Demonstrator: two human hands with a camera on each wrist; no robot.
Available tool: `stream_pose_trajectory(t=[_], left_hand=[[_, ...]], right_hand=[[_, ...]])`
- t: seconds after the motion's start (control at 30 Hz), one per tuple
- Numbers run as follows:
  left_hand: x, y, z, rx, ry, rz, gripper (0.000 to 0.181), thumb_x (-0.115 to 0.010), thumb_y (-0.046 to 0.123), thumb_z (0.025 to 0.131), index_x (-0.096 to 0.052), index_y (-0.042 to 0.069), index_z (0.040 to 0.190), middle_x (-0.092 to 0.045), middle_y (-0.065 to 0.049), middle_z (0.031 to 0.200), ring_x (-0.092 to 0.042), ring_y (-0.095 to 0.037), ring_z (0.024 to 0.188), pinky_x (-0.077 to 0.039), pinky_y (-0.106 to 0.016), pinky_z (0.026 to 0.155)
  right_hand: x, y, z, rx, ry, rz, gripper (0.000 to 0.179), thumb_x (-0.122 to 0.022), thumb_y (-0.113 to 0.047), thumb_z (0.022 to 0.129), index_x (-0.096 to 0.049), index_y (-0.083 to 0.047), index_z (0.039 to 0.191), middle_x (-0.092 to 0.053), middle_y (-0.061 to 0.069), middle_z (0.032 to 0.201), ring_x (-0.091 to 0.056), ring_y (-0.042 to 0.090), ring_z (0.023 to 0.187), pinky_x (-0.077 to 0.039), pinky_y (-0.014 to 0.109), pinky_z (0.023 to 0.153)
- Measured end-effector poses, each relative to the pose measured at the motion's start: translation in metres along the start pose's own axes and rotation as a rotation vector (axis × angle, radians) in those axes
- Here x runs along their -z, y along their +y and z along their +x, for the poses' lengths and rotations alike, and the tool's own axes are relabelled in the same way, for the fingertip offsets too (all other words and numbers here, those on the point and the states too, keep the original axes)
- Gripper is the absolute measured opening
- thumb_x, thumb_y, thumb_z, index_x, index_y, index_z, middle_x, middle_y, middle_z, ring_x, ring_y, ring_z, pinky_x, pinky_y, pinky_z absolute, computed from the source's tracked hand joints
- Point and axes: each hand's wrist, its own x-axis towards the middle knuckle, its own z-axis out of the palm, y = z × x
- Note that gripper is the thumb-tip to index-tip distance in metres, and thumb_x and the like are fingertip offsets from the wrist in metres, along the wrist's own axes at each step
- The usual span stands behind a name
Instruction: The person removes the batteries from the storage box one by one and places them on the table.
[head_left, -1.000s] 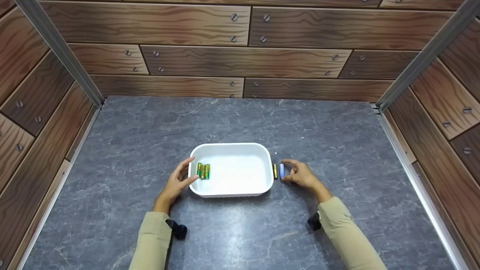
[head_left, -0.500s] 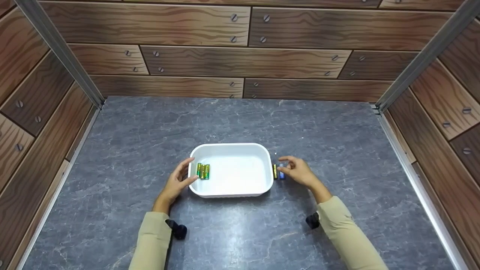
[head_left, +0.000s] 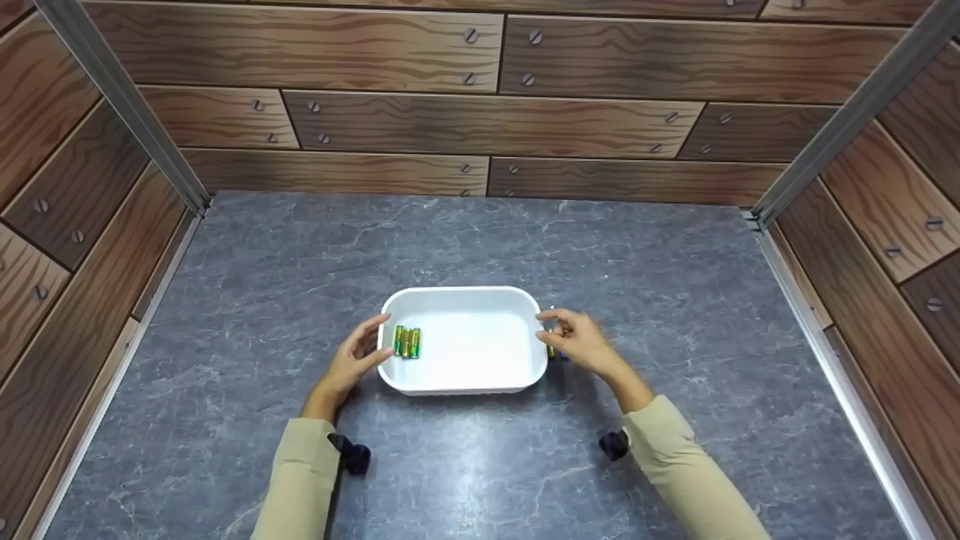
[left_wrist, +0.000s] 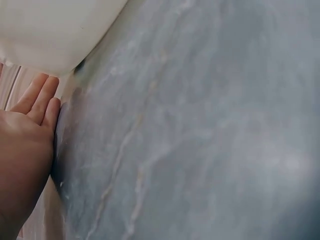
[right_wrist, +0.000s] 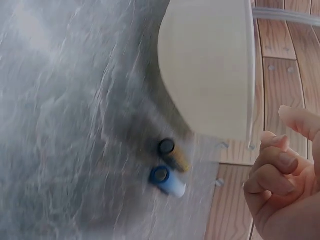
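A white tray (head_left: 480, 388) sits mid-table with three green-and-gold batteries (head_left: 407, 343) lying side by side at its left end. My left hand (head_left: 349, 365) is at that end, thumb and fingers spread apart at the rim; the left wrist view shows straight fingers (left_wrist: 37, 102) beside the tray wall. Above the tray's right rim hovers my right hand (head_left: 581, 343), its thumb and index finger apart and nothing between them. Its other fingers are curled in the right wrist view. Below it, a gold-and-black battery (right_wrist: 173, 156) and a blue battery (right_wrist: 168, 181) lie outside the tray, partly hidden from the head view.
The grey marbled table (head_left: 465, 465) extends around the tray on all sides. Wood-patterned panels (head_left: 480, 120) enclose it at the back and both sides, with metal strips (head_left: 832, 375) along the edges. Black wrist cameras (head_left: 613, 445) hang from the sleeves.
My right hand has moved left, from around the blue battery, over the gold-and-black one, to the tray's right rim. The left hand and the batteries in the tray have stayed put.
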Motion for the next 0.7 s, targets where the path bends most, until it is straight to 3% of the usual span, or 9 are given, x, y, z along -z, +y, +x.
stream_pose_trajectory(t=[0.37, 0.7], left_hand=[[0.002, 0.006, 0.007, -0.041, 0.012, -0.005, 0.056, -0.064, -0.004, 0.087, -0.046, -0.002, 0.139, -0.045, -0.023, 0.148, -0.04, -0.035, 0.141, -0.028, -0.045, 0.12], [0.002, 0.002, 0.014, 0.009, 0.026, -0.039, 0.054, -0.066, -0.003, 0.085, -0.049, -0.004, 0.137, -0.043, -0.021, 0.15, -0.034, -0.032, 0.145, -0.027, -0.04, 0.121]], right_hand=[[-0.024, -0.019, 0.001, 0.093, -0.05, 0.03, 0.035, -0.069, -0.007, 0.085, -0.062, 0.01, 0.115, -0.047, -0.005, 0.063, -0.037, -0.003, 0.052, -0.031, 0.014, 0.05], [-0.043, -0.031, 0.009, 0.14, -0.055, -0.051, 0.033, -0.072, -0.007, 0.082, -0.065, 0.006, 0.111, -0.052, 0.0, 0.061, -0.037, 0.0, 0.051, -0.032, 0.014, 0.05]])
